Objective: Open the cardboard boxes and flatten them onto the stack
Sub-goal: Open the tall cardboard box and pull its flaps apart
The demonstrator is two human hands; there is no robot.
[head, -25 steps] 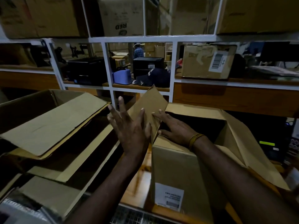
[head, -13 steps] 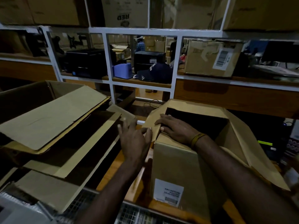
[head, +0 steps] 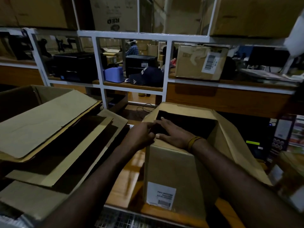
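**Open box held at its near-left top corner**

A tall cardboard box (head: 177,175) is seen standing upright on the wooden bench (head: 126,181), towards its right side, with the top open and dark inside. A white shipping label (head: 161,195) is stuck low on its near face. The right hand (head: 172,134) is laid flat over the near top edge, fingers straight and reaching into the opening; a yellow band (head: 194,142) is worn at its wrist. The left hand (head: 142,134) is placed at the box's left top corner, touching the right hand; whether its fingers grip the left flap cannot be told through the blur. A large flap (head: 233,145) is spread out to the right. On the bench's left side, a stack of flattened cardboard (head: 49,129) is piled. Behind, a white-framed shelf (head: 164,89) carries a dark cap (head: 144,76), a printer (head: 77,66) and a labelled carton (head: 199,63).
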